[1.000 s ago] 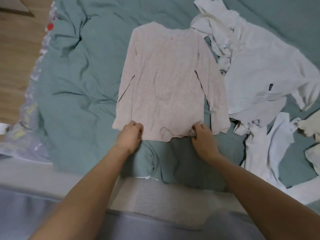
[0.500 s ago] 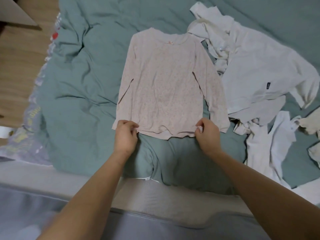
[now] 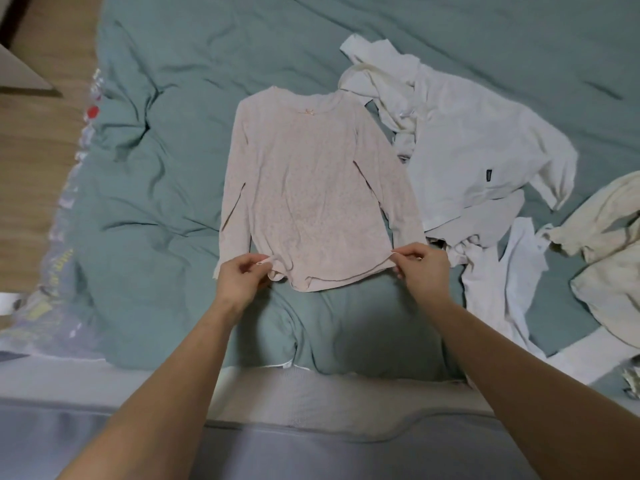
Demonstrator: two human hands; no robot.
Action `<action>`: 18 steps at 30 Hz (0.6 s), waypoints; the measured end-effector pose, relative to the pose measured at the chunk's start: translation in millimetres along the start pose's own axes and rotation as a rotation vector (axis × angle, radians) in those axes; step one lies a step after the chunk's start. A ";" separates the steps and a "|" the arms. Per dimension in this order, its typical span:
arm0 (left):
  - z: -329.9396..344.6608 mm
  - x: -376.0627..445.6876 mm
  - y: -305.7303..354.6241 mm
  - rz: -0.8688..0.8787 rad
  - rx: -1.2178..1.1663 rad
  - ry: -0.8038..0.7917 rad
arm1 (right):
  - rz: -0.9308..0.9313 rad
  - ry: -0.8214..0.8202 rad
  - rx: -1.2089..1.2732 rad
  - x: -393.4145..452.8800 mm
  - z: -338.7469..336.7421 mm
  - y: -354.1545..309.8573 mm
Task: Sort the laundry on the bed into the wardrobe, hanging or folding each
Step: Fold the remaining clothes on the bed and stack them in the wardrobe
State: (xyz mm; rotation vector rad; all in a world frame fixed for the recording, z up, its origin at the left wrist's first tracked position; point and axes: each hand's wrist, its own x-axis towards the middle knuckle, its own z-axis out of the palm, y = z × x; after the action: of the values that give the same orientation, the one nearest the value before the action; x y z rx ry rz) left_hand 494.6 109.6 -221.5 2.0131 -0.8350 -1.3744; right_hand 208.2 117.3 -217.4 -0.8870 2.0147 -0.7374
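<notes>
We stand at the near edge of a bed [image 3: 173, 209] under a rumpled grey-green cover, with wooden floor [image 3: 38, 140] past its left edge. Along the right side lies the largest heap still unsorted: a white hooded top [image 3: 460, 150], a cream garment [image 3: 609, 244] by the right edge, and a thin white piece [image 3: 498, 289] trailing toward the near right corner. In the middle, close to the near edge, we have the pink long-sleeved top [image 3: 308, 188] spread flat, neckline away from us, sleeves lying down its sides. Our left hand [image 3: 239, 282] pinches the hem's left corner between thumb and fingers, and our right hand [image 3: 424, 268] pinches the right corner likewise. Half a second ago the hem lay flat under our knuckles; now both corners are lifted slightly off the cover and the hem puckers beside the left hand. We read that as smoothing finished and the first fold beginning, probably hem up toward the neckline. The wardrobe is out of view.
</notes>
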 end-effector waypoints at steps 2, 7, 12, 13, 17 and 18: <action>-0.9 0.6 0.5 0.038 0.022 0.026 | -0.054 0.059 -0.097 -1.5 -2.6 -2.1; -8.7 -7.4 0.4 0.174 0.363 0.171 | -0.079 0.134 -0.330 -2.9 -9.2 -0.4; -18.0 -15.8 4.5 0.275 0.395 0.191 | -0.065 0.093 -0.248 -3.1 -16.7 2.0; -19.6 -16.9 6.6 0.245 0.345 0.208 | -0.065 0.097 -0.229 -3.2 -17.6 1.2; -26.9 -12.0 7.4 0.009 -0.103 0.333 | -0.088 0.095 -0.172 -3.5 -19.4 -4.4; -27.0 -13.3 9.0 -0.032 -0.211 0.348 | -0.100 0.089 -0.171 -4.5 -20.1 -5.5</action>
State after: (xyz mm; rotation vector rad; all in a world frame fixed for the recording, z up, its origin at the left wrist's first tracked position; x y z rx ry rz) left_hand 514.7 116.4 -198.3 2.0237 -0.4832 -1.0368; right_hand 195.2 121.2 -201.1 -1.0771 2.1493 -0.6765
